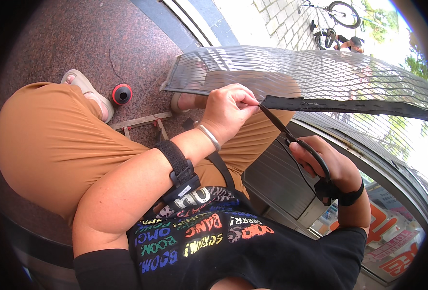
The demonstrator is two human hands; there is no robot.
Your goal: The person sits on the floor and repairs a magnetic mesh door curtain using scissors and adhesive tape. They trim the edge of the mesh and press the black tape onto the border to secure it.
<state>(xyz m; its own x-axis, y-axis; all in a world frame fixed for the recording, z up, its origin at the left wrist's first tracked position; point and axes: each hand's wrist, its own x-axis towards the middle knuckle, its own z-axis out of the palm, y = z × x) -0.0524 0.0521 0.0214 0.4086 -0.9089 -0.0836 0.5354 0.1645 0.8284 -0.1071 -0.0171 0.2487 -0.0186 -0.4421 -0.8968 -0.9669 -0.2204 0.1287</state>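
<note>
A see-through plastic panel [252, 58] with a grid of lines lies across in front of me, over my knee. A black edging strip [363, 105] runs along its near edge. My left hand [228, 108] is closed in a pinch at the strip's left end; the fingers partly hide that end. My right hand [327, 162] is closed around the black handles of a pair of scissors [279, 124]. The scissors' blades point up and left, their tips close beside my left fingertips at the strip. Whether the blades are apart cannot be told.
On the speckled floor stands a round black-and-red object [122, 94] by my sandal [88, 92]. A small wooden frame [146, 120] lies between my feet. To the right is a glass front with coloured signs [392, 237]. Outside are a bicycle [337, 24] and a person [351, 43].
</note>
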